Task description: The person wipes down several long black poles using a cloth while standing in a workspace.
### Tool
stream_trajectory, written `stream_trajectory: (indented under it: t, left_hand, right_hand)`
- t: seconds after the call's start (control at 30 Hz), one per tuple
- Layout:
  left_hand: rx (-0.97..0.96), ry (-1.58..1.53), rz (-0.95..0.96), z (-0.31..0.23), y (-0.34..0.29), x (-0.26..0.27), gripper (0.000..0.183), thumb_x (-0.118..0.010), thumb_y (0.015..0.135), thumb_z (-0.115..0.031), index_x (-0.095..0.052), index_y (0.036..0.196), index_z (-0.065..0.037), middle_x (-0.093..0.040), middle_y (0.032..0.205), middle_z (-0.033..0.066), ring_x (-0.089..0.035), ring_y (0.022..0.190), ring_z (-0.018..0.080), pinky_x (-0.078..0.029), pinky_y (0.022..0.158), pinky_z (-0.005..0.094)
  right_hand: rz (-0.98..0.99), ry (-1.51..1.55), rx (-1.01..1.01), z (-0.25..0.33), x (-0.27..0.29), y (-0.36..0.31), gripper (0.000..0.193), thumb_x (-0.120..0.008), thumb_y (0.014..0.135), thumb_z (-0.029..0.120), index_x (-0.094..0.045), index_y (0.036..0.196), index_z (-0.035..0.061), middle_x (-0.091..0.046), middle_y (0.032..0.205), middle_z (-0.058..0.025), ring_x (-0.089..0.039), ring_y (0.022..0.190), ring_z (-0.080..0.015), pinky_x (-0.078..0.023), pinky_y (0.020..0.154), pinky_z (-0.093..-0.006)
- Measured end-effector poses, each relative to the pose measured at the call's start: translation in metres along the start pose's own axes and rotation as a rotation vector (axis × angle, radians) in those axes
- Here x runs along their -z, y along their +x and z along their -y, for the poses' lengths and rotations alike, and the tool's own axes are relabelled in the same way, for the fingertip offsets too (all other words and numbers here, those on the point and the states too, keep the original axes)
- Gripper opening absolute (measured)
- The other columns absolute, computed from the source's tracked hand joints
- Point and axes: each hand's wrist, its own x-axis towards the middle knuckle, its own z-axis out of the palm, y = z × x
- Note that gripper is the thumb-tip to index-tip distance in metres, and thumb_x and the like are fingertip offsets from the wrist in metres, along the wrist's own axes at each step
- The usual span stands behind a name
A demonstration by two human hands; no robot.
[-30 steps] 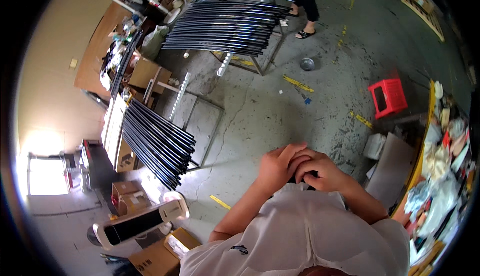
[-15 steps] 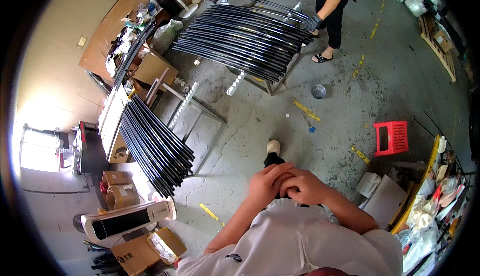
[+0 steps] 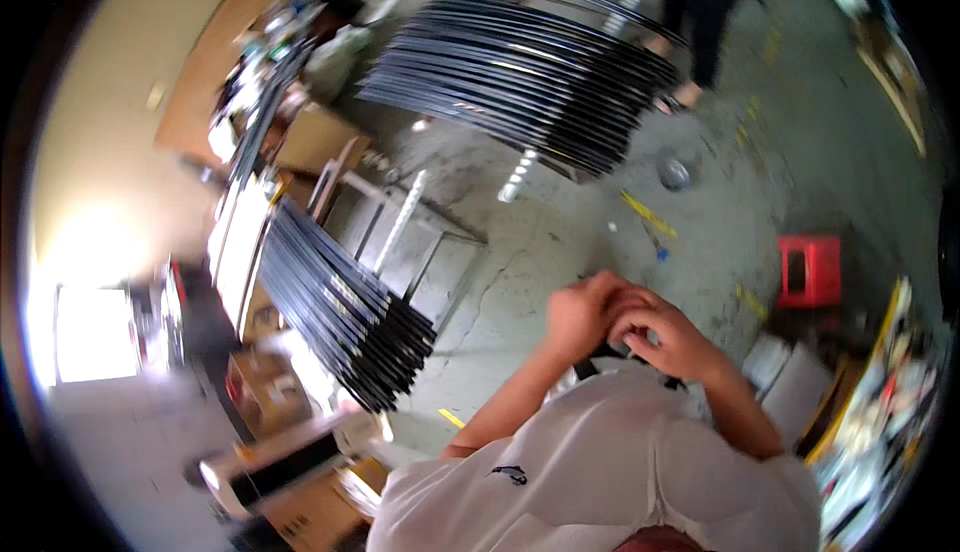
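Note:
My left hand [image 3: 580, 318] and my right hand [image 3: 662, 334] meet in front of my waist, knuckles up. The fingers of both are curled in and overlap where they touch. On my right hand the thumb and index finger bend round a small gap. Whatever lies between the hands, if anything, is hidden, and the picture is smeared by motion. Ahead and to the left, a fanned stack of black rods [image 3: 345, 302] leans on a metal frame [image 3: 455, 242]. Farther off, a wider row of black rods [image 3: 520, 77] lies across a stand. Neither hand touches the rods.
A person in dark clothes [image 3: 705, 27] stands at the far end of the wider row. A red plastic stool [image 3: 810, 270] and a round metal bowl [image 3: 674, 173] are on the floor to the right. Cardboard boxes [image 3: 270, 392] stand at the left, a cluttered yellow-edged shelf [image 3: 860, 372] at the right.
The view has swung, so the rods, stool and floor marks sit farther right. My hands stay together and appear higher and farther right. The other person's gloved hand has left the rod ends.

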Motion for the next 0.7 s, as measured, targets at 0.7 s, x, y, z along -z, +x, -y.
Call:
stream_trajectory:
  t: [0.7]
  left_hand:
    - [-0.320, 0.165, 0.574, -0.035, 0.086, -0.106, 0.012, -0.060, 0.084, -0.015, -0.061, 0.091, -0.006, -0.062, 0.078, 0.0091, -0.059, 0.069, 0.0260, -0.046, 0.064, 0.0358]
  right_hand:
    - [-0.436, -0.256, -0.482, -0.098, 0.025, -0.160, 0.016, -0.049, 0.078, 0.010, -0.055, 0.092, 0.0078, -0.061, 0.077, -0.0152, -0.058, 0.074, -0.0367, -0.044, 0.064, -0.0466]
